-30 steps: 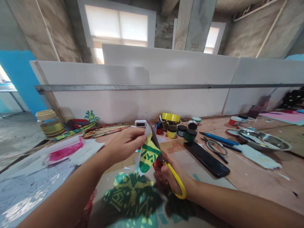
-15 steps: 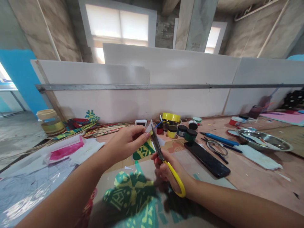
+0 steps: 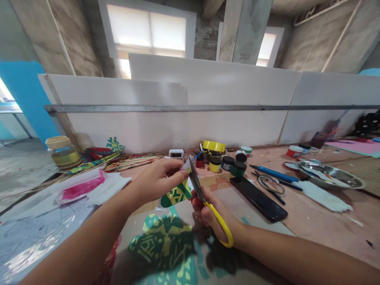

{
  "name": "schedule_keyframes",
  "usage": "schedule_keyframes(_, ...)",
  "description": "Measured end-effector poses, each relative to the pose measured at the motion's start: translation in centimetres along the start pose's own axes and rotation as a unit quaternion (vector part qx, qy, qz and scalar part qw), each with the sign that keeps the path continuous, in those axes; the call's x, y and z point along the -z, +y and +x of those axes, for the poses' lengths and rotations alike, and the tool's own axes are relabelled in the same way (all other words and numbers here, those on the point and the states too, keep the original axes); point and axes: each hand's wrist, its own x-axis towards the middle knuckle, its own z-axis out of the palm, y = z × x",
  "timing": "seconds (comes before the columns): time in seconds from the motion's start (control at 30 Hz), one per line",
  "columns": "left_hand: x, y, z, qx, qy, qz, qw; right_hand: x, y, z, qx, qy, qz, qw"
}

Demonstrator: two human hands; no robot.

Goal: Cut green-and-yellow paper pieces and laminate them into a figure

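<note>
My left hand point(image 3: 162, 178) pinches a small piece of green and yellow patterned paper point(image 3: 177, 194), thumb on top, its pale edge standing up. My right hand point(image 3: 215, 213) is wrapped round the yellow handles of a pair of scissors point(image 3: 222, 222). The blades point up and away, beside the paper at my left thumb; whether they are open or closed on it I cannot tell. Below both hands lies a larger green and yellow patterned cut-out point(image 3: 163, 241), partly in shadow, on a grey-brown board.
Paint jars point(image 3: 238, 169) stand beyond my hands. On the right lie a black phone point(image 3: 258, 198), a blue pen-like tool point(image 3: 276, 173) and a steel bowl point(image 3: 356, 182). Thin sticks point(image 3: 136, 162), a glass jar point(image 3: 63, 154) and plastic-covered papers point(image 3: 44, 225) are on the left.
The patterned paper in my left hand has swung slightly left and toward me, showing its green end lower. The scissors have tilted and shifted very slightly; both arms are nearly still.
</note>
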Motion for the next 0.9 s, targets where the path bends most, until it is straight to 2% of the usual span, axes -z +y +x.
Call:
schedule_keyframes(0.3,-0.25,-0.10,0.12,-0.001,-0.008,0.002,1.000,-0.23,0.24,0.17,0.000,0.025,0.010,1.000)
schedule_keyframes(0.9,-0.55,-0.63,0.09,0.011,-0.018,-0.008,1.000,-0.11,0.26,0.22,0.000,0.028,-0.010,1.000)
